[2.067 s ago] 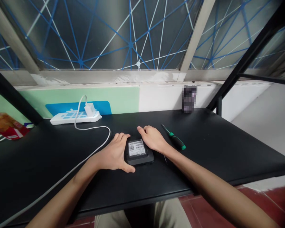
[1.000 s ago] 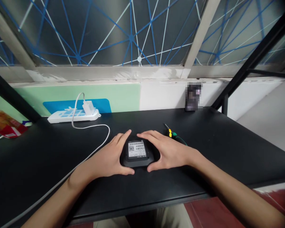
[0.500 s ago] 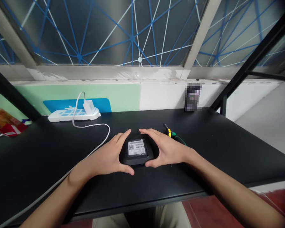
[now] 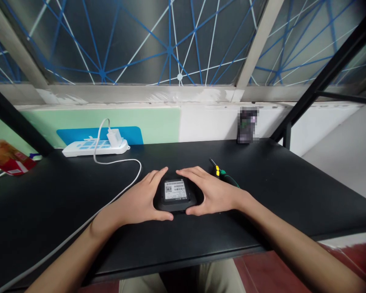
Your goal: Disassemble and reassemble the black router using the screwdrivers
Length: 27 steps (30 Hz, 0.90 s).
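A small black box-shaped device (image 4: pixel 175 195) with a white barcode label on top lies on the black table (image 4: pixel 277 191), near its middle. My left hand (image 4: pixel 140 201) cups its left side, thumb along the near edge and fingers at the far corner. My right hand (image 4: pixel 215 191) cups its right side the same way. Both hands grip the device between them. A green-handled screwdriver (image 4: pixel 221 173) lies just behind my right hand, partly hidden by it.
A white power strip (image 4: pixel 94 147) with a plugged-in charger sits at the back left; its white cable (image 4: pixel 122 191) runs across the table towards me. A red snack bag (image 4: pixel 7 158) lies at the far left. A blurred dark object (image 4: pixel 247 125) stands at the back right. Black frame bars slant on both sides.
My right hand swung from resting behind the device to cupping its right side, covering most of the screwdriver. My left hand stayed on the left side. The device shifted slightly.
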{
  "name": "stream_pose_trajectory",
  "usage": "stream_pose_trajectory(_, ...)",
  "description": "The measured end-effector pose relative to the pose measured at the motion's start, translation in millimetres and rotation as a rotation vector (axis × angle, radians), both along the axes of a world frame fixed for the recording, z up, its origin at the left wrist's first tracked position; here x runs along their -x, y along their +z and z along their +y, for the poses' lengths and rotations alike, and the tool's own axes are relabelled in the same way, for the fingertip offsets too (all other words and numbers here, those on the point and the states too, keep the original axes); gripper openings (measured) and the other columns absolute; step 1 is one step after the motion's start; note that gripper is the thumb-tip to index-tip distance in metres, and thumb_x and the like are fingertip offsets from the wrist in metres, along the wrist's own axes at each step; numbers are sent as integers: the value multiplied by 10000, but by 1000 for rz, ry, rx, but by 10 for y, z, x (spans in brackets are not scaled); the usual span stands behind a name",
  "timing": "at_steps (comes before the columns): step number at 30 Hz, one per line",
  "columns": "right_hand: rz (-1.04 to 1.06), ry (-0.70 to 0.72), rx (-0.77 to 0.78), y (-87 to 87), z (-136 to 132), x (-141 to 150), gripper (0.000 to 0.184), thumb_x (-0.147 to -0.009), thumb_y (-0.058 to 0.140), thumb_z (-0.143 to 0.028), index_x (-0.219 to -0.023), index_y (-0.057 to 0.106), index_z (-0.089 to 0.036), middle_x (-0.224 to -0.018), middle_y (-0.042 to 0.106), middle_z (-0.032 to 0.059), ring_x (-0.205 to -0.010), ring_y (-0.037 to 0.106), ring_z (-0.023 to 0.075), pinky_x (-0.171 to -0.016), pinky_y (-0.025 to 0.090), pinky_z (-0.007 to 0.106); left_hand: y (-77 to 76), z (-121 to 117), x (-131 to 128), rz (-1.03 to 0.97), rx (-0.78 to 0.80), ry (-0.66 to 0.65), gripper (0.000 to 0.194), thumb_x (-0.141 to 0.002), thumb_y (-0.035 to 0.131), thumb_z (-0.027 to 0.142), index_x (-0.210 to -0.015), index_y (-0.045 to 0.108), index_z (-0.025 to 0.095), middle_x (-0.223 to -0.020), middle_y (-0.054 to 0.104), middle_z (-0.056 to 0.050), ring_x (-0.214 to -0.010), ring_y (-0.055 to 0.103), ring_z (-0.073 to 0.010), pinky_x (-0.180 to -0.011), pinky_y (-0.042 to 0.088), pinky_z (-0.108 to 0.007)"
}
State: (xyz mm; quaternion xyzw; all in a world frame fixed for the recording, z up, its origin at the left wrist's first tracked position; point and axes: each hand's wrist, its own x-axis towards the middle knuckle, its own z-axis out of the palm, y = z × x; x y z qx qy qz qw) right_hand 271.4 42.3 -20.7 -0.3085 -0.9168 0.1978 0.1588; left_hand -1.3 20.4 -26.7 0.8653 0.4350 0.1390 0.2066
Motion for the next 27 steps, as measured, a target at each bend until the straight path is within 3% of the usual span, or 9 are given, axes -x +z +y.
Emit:
stream_pose_trajectory(9,63,-5,-36,-46,51,-8,1086,-669,785,-614,-1543,302,-188,-1494,475,186,-1355,465,346,-1127,407,548,-2,8,-19,-26,-4,-9,1179,-690,801,619,-1593,142,243,-1567,326,-203,-1413,388,-454,-1120,364,-617)
stream_pose_trajectory(18,87,-61,-24,-42,15,14,1121,-617,833,-556,-1532,293,-199,-1411,541,176,-1291,528,345,-1084,442,537,2,26,5,31,56,-25,1299,-672,798,671,-1603,31,187,-1637,170,-256,-1499,192,-468,-1162,262,-653)
stream_pose_trajectory(24,121,-71,-20,-36,3,34,1081,-602,843,-536,-1496,334,-203,-1401,552,171,-1297,535,344,-1083,445,536,-25,13,18,-55,74,-1,1428,-631,843,623,-1597,-116,194,-1572,285,-271,-1441,328,-466,-1126,324,-634)
stream_pose_trajectory(27,123,-87,-9,-43,-1,51,1069,-599,846,-531,-1482,339,-205,-1404,549,171,-1293,541,342,-1084,448,541,-53,8,39,-83,89,9,1443,-619,854,622,-1595,-120,194,-1564,281,-278,-1427,355,-461,-1119,337,-628)
